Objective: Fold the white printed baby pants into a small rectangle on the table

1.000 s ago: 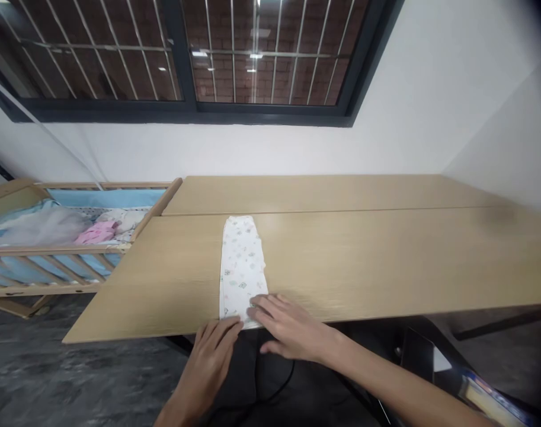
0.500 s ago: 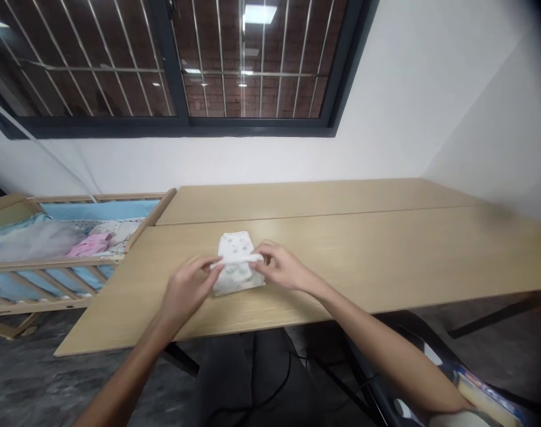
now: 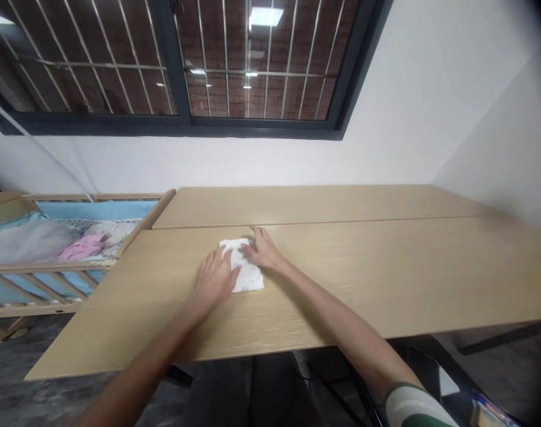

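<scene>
A small white printed baby garment [image 3: 247, 277] lies folded into a compact packet on the light wooden table [image 3: 363, 267]. My left hand [image 3: 214, 279] lies flat on its left part, fingers stretched out. My right hand [image 3: 262, 249] presses on its far edge with the fingers extended. Both hands rest on top of the cloth and neither grips it.
A wooden crib [image 3: 52, 249] with blue bedding, a grey cloth and pink clothing [image 3: 81, 246] stands against the table's left end. A white wall and a barred window [image 3: 185, 59] lie behind the table. A dark chair [image 3: 430, 367] sits below the table's near edge at the right.
The garment lay as a long strip a second ago. My hands lifted its near end, folded it away from me, and now press the folded packet flat.
</scene>
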`<state>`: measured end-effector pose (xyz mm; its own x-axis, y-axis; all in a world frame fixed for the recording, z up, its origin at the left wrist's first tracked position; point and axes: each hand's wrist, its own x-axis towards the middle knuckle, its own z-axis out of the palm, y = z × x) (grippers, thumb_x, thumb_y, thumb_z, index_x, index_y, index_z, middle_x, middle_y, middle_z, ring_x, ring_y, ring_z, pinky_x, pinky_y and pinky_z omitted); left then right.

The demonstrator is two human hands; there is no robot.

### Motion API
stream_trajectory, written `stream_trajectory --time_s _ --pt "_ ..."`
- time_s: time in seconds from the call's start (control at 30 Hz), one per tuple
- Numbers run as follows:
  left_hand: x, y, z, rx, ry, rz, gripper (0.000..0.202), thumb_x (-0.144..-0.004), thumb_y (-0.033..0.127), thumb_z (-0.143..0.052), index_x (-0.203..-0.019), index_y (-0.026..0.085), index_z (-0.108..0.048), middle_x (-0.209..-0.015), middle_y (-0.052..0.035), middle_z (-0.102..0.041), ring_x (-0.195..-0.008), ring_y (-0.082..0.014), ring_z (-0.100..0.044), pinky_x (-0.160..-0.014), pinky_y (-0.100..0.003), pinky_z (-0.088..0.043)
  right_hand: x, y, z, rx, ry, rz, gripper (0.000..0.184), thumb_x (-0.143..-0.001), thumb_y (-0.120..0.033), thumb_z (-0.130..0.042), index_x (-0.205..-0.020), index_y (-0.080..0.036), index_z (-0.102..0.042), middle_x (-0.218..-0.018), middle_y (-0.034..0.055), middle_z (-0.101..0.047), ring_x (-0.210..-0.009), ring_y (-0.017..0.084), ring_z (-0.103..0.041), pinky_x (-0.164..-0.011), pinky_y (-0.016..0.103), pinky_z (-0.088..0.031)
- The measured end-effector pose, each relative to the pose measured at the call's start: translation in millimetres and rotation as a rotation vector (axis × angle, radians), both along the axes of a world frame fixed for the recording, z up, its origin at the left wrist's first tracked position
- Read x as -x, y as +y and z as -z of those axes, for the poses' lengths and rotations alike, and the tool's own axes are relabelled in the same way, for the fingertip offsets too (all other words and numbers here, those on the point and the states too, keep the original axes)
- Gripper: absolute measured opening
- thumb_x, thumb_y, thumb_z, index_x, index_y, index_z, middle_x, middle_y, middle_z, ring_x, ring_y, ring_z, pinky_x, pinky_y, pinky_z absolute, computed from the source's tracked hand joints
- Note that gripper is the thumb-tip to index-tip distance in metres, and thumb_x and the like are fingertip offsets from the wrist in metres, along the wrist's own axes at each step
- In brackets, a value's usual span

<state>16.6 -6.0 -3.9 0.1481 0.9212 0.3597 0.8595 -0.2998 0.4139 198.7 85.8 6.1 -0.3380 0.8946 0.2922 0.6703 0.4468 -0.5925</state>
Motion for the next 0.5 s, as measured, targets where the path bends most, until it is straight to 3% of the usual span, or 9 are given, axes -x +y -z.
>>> stream_trajectory --time_s 0.07,0.13,0.2,0.27,0.37,0.5 --pt "-10.8 -40.7 15.6 -0.083 0.177 0.014 0.052 -0.098 0.040 -0.051 -0.138 0.006 -0.053 -0.148 -0.0251 -0.049 -0.135 -0.0411 -0.046 -0.109 -0.056 -0.038 0.3 -21.0 -7.6 -0.074 -0.077 -0.209 0.068 -0.099 -0.047 -0.056 -0.155 -0.016 -0.034 -0.158 0.0191 -0.036 -0.148 0.032 -0.032 -0.120 0.049 -0.027" --pt "-20.1 -72.6 27.2 -0.113 0.302 0.001 0.056 -0.098 0.044 -0.050 -0.137 0.003 -0.054 -0.144 -0.0276 -0.052 -0.134 -0.0431 -0.047 -0.106 -0.056 -0.042 7.3 -44.4 -15.0 -0.069 -0.143 -0.458 0.061 -0.103 -0.049 -0.049 -0.156 -0.024 -0.036 -0.165 0.0120 -0.028 -0.151 0.031 -0.029 -0.122 0.050 -0.024" --pt "-26.9 -90.4 33.7 -0.098 0.368 -0.012 0.052 -0.099 0.044 -0.048 -0.129 0.005 -0.062 -0.133 -0.0267 -0.061 -0.126 -0.0428 -0.054 -0.102 -0.057 -0.044 18.5 -64.4 -17.2 -0.027 -0.203 -0.678 0.054 -0.105 -0.047 -0.044 -0.156 -0.030 -0.038 -0.167 0.0052 -0.026 -0.151 0.027 -0.030 -0.123 0.046 -0.024" --pt "-30.7 -95.8 36.3 -0.059 0.389 -0.009 0.043 -0.100 0.042 -0.046 -0.119 0.012 -0.070 -0.120 -0.0210 -0.069 -0.114 -0.0398 -0.062 -0.100 -0.057 -0.046 28.7 -74.8 -11.9 0.019 -0.246 -0.827 0.052 -0.107 -0.045 -0.040 -0.157 -0.029 -0.039 -0.166 0.0036 -0.029 -0.152 0.022 -0.030 -0.125 0.039 -0.022" --pt "-32.0 -92.9 38.9 -0.057 0.390 -0.038 0.042 -0.102 0.041 -0.044 -0.119 0.015 -0.071 -0.122 -0.0188 -0.069 -0.117 -0.0385 -0.061 -0.102 -0.056 -0.046 33.3 -61.8 4.3 0.103 -0.309 -0.882 0.054 -0.109 -0.047 -0.032 -0.157 -0.023 -0.040 -0.164 0.0044 -0.032 -0.154 0.019 -0.023 -0.127 0.036 -0.015" --pt "-30.9 -88.3 45.9 -0.125 0.391 -0.096 0.055 -0.100 0.046 -0.046 -0.141 0.010 -0.057 -0.147 -0.0240 -0.051 -0.138 -0.0414 -0.045 -0.106 -0.054 -0.045 21.6 1.3 20.9 0.097 -0.433 -0.682 0.062 -0.106 -0.058 -0.030 -0.161 -0.030 -0.028 -0.168 -0.0004 -0.015 -0.157 0.023 -0.011 -0.128 0.045 -0.004"
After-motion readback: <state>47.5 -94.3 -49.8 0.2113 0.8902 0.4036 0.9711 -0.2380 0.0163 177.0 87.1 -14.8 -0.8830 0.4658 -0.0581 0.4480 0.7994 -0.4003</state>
